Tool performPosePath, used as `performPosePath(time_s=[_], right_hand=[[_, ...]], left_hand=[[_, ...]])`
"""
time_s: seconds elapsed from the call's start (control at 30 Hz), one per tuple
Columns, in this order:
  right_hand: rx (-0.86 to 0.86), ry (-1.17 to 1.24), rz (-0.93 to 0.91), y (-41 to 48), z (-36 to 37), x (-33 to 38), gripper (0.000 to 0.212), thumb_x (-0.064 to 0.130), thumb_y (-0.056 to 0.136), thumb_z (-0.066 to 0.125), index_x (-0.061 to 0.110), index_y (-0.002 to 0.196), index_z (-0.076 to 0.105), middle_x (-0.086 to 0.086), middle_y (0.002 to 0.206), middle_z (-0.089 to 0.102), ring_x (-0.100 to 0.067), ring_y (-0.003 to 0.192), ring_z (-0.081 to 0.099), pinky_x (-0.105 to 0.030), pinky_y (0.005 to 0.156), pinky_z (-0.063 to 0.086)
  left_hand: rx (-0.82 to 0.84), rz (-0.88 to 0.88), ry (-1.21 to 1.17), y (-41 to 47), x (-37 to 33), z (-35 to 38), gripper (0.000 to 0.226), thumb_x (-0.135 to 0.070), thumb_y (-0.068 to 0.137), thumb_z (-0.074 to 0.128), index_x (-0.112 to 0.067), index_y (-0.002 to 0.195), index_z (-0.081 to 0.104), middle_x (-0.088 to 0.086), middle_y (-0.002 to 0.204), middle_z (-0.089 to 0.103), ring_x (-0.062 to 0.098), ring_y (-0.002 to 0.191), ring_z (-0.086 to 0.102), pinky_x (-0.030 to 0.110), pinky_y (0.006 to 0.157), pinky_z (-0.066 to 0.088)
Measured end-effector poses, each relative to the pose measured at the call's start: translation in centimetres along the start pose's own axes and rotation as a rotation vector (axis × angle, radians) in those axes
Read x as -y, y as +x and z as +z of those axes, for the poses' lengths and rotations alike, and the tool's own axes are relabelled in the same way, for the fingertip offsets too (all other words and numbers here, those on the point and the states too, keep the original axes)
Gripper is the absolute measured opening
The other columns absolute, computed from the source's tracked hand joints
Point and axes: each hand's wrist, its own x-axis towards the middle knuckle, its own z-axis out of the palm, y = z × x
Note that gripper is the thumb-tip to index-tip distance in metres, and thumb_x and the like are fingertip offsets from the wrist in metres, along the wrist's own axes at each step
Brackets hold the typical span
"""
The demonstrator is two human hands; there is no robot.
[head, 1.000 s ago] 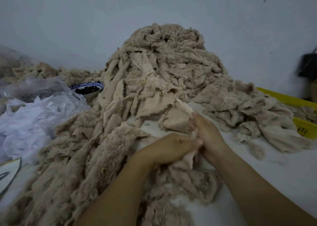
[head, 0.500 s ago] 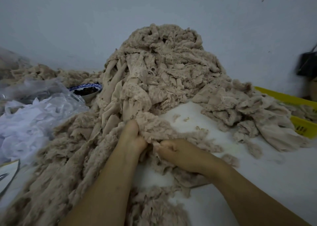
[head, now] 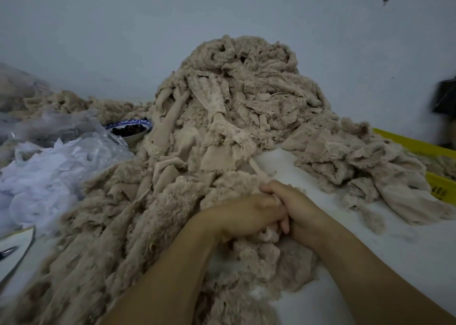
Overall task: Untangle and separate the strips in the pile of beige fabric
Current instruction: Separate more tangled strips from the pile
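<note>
A tall pile of tangled beige fabric strips (head: 241, 97) rises against the wall at the centre. More fuzzy beige strips (head: 128, 226) spread down its left side toward me. My left hand (head: 246, 213) and my right hand (head: 298, 208) meet at the pile's foot, pressed together with fingers curled round a narrow beige strip (head: 257, 168) that runs up into the pile. A bunch of fuzzy strips (head: 266, 258) lies under my wrists. A second heap of strips (head: 365, 162) lies to the right.
Crumpled clear and white plastic (head: 49, 171) lies at the left, with a blue-rimmed bowl (head: 130, 129) of dark bits behind it. A yellow crate (head: 424, 147) stands at the right behind the fabric. A white plate edge (head: 14, 245) shows at the lower left. The white table (head: 394, 263) shows at the right.
My hands moved right and came together from slightly apart, now both gripping a narrow strip at the pile's foot. The bunched fabric from earlier lies under my wrists.
</note>
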Motion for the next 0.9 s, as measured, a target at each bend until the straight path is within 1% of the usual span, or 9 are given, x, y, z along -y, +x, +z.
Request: performPosePath(time_s=[0.1,0.2,0.27,0.4,0.57,0.63,0.7,0.8,0.9], right_hand=[[-0.062,-0.094,-0.036,0.3,-0.5,0.5,0.056,0.009,0.094,0.05,0.027,0.042,0.061,0.006,0.054,0.055,-0.001,0.046,0.054,-0.014,0.045,0.041],[-0.143,-0.114,-0.105,0.4,0.1,0.8,0.032,0.018,0.101,0.05,0.028,0.081,0.073,0.005,0.096,0.072,-0.007,0.092,0.066,-0.021,0.075,0.05],[-0.273,-0.217,-0.197,0.6,0.3,0.7,0.026,0.03,0.105,0.044,0.031,0.094,0.069,0.011,0.1,0.068,-0.003,0.09,0.061,-0.021,0.071,0.047],[-0.439,-0.538,-0.45,0.5,0.5,0.5,0.031,0.037,0.106,0.035,0.035,0.086,0.058,0.014,0.08,0.059,0.001,0.068,0.051,-0.012,0.055,0.036],[0.006,-0.822,-0.484,-0.4,2.0,-0.1,0.027,0.032,0.107,0.038,0.024,0.115,0.061,0.011,0.107,0.062,-0.006,0.091,0.058,-0.003,0.075,0.041],[0.221,-0.917,-0.461,-0.9,2.7,-0.1,0.026,0.036,0.106,0.041,0.021,0.101,0.062,0.006,0.1,0.066,-0.011,0.087,0.06,-0.022,0.078,0.047],[0.383,-0.998,-0.424,-1.5,3.0,-0.4,0.032,0.044,0.105,0.041,0.024,0.082,0.052,0.015,0.077,0.058,0.0,0.068,0.052,-0.019,0.065,0.042],[0.458,-0.928,-0.365,-1.8,2.5,-0.1,0.036,0.048,0.104,0.04,0.024,0.082,0.054,0.021,0.066,0.049,0.004,0.06,0.044,-0.01,0.058,0.036],[0.397,-0.732,-0.303,-2.1,1.3,1.1,0.034,0.046,0.102,0.042,0.032,0.078,0.061,0.025,0.059,0.052,0.007,0.056,0.045,-0.006,0.055,0.035]], left_hand=[[0.222,0.002,0.163,0.0,-0.5,0.9,0.043,-0.037,0.105,0.041,-0.011,0.092,0.072,-0.01,0.075,0.061,-0.004,0.065,0.053,0.008,0.063,0.042],[0.259,-0.043,0.064,0.1,-0.4,1.0,0.039,-0.037,0.104,0.045,-0.018,0.082,0.071,-0.019,0.063,0.061,-0.009,0.058,0.055,0.004,0.061,0.04],[0.164,-0.067,-0.094,0.1,0.3,0.6,0.031,-0.034,0.098,0.053,-0.021,0.077,0.071,-0.018,0.072,0.069,-0.007,0.069,0.061,0.011,0.075,0.045],[-0.139,-0.169,-0.486,0.2,1.4,-1.2,0.033,-0.049,0.08,0.063,-0.022,0.091,0.078,0.0,0.099,0.077,0.014,0.094,0.072,0.03,0.088,0.053],[-0.485,-0.134,-0.648,1.4,2.5,-1.9,0.037,-0.055,0.09,0.06,-0.024,0.094,0.08,-0.003,0.094,0.077,0.007,0.086,0.072,0.021,0.076,0.053],[-0.518,-0.098,-0.994,1.7,3.1,-2.4,0.03,-0.035,0.097,0.056,-0.013,0.092,0.076,0.0,0.078,0.071,0.009,0.065,0.067,0.019,0.058,0.053],[-0.506,0.002,-1.468,1.2,3.6,-3.8,0.029,-0.025,0.103,0.046,-0.008,0.086,0.063,-0.002,0.066,0.059,0.005,0.049,0.055,0.014,0.045,0.045],[-0.506,0.192,-1.94,0.1,4.6,-6.0,0.035,-0.019,0.104,0.04,-0.007,0.074,0.053,-0.003,0.061,0.051,0.005,0.039,0.044,0.013,0.039,0.037],[-0.516,0.267,-2.017,-0.4,5.1,-6.8,0.04,-0.021,0.104,0.04,-0.007,0.068,0.052,-0.001,0.056,0.049,0.009,0.036,0.043,0.017,0.039,0.039]])
